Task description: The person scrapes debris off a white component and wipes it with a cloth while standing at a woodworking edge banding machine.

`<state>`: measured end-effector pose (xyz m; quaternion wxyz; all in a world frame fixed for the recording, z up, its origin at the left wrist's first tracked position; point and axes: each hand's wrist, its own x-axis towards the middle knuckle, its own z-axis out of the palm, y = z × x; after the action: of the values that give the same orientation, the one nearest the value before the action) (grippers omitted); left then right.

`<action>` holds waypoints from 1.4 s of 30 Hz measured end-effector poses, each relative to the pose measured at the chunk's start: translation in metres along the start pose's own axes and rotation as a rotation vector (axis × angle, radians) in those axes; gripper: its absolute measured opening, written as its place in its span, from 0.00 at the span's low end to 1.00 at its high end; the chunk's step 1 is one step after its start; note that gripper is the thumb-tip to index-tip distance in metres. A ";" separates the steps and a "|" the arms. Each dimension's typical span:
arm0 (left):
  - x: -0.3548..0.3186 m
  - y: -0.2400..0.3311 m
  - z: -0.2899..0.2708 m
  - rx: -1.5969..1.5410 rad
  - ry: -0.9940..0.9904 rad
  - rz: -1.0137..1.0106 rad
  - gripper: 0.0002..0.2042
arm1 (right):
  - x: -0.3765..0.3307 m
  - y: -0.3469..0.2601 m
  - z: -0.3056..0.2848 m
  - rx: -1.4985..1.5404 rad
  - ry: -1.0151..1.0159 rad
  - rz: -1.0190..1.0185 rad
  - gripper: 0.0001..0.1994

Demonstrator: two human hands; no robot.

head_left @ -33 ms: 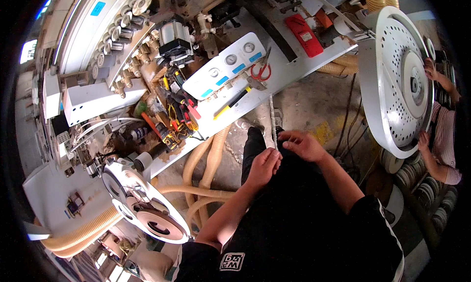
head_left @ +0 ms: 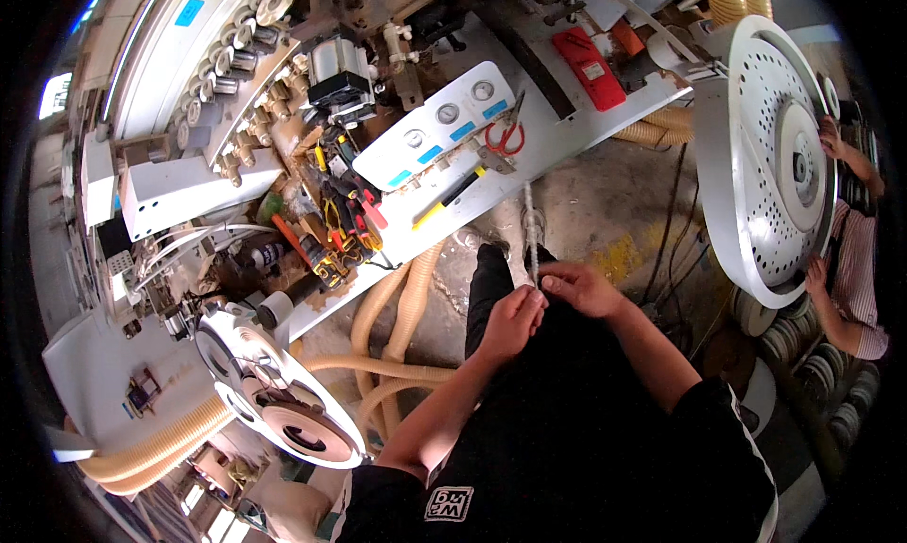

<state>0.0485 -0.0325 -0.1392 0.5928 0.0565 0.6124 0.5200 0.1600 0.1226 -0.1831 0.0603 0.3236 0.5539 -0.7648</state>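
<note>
In front of my dark trousers, my left hand (head_left: 513, 322) is closed, its thumb and fingers pinched on the end of a thin, whitish, rope-like cord (head_left: 531, 224). The cord runs away from me, up toward the front edge of the workbench. Close beside it, my right hand (head_left: 583, 291) has its thumb and forefinger pressed together at the same cord, just above my left fingers. The exact grip of the fingertips is partly hidden. Nearest on the bench are a yellow-and-black knife-like tool (head_left: 448, 199) and red-handled scissors (head_left: 504, 139).
A white panel with gauges (head_left: 436, 127), pliers and screwdrivers (head_left: 351, 220), and a red case (head_left: 589, 69) lie on the bench. Ribbed tan hoses (head_left: 416, 302) hang below. At right, another person's hands (head_left: 818, 274) touch a large perforated white wheel (head_left: 756, 165). A white disc machine (head_left: 283, 392) stands at left.
My right hand has come in toward my left, and its spread fingers have closed at the cord. The cord has shifted slightly to the right.
</note>
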 end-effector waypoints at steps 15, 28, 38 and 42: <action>0.172 -0.105 -0.213 1.278 0.668 0.132 0.27 | -0.001 0.023 -0.025 -0.289 0.304 0.466 0.18; 0.050 -0.067 -0.161 1.196 0.434 -0.020 0.20 | 0.005 0.081 -0.040 -0.251 0.265 0.416 0.20; 0.082 -0.057 -0.139 1.239 0.524 -0.042 0.22 | 0.014 0.082 -0.049 -0.326 0.192 0.357 0.20; 0.019 -0.082 -0.117 1.195 0.516 -0.306 0.23 | 0.002 0.091 -0.063 -0.378 0.207 0.347 0.21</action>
<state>-0.0036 -0.1235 -0.2380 0.3610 0.1612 0.9185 -0.0017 0.2261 0.1450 -0.2688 0.1926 0.4732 0.6263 -0.5889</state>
